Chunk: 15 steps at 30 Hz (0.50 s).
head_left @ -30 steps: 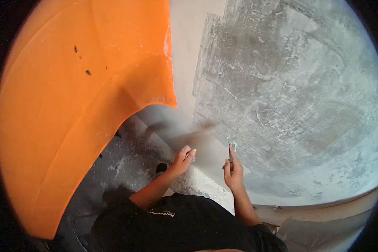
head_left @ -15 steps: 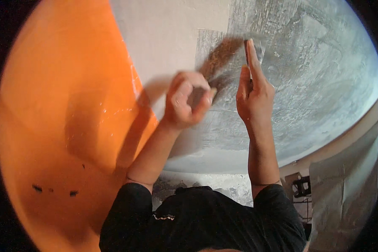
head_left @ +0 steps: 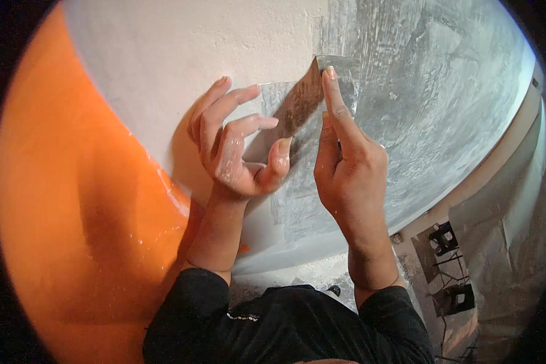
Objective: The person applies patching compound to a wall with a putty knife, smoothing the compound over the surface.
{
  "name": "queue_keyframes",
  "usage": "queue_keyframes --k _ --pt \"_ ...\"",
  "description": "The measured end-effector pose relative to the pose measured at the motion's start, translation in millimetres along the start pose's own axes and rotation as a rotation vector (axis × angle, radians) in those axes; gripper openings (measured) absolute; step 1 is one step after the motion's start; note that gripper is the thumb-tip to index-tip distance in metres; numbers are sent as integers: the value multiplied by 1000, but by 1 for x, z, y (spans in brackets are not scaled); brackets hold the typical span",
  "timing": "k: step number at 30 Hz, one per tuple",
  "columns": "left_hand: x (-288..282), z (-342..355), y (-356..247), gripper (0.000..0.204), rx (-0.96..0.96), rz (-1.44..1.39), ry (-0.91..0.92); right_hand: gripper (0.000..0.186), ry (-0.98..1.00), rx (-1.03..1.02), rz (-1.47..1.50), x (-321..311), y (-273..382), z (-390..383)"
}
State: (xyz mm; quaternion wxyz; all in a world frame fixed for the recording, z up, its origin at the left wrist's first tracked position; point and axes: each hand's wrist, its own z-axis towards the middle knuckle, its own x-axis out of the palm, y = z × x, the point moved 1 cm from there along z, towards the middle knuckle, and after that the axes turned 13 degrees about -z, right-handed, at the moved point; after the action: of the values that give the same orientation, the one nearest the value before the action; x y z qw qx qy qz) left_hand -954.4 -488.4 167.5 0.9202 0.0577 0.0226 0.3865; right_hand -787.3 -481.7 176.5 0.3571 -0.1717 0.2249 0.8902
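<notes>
Your right hand (head_left: 355,161) has its grip closed on a putty knife (head_left: 347,77), index finger stretched up along it. Knife's at the grey-smeared wall (head_left: 424,127), beside the plain pale part; handle mostly hidden. Your left hand (head_left: 239,164) is just left, fingers parted, half curled, grip holding nothing; can't tell about wall contact. Orange panel (head_left: 42,158) far left.

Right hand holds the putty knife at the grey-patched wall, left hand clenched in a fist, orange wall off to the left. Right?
One fix: the left hand isn't clenched. The head view shows it open, fingers apart and bent. The rest stands: right hand holding the putty knife at the grey-patched wall, orange wall to the left.
</notes>
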Motion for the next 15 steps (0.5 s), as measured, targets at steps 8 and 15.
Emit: queue_keyframes --k 8,15 --pt "-7 1 -2 25 21 -28 62 48 -61 -47 -46 -10 9 27" --pt "-5 -1 2 23 23 -59 37 42 -68 -2 -24 -21 21 32"
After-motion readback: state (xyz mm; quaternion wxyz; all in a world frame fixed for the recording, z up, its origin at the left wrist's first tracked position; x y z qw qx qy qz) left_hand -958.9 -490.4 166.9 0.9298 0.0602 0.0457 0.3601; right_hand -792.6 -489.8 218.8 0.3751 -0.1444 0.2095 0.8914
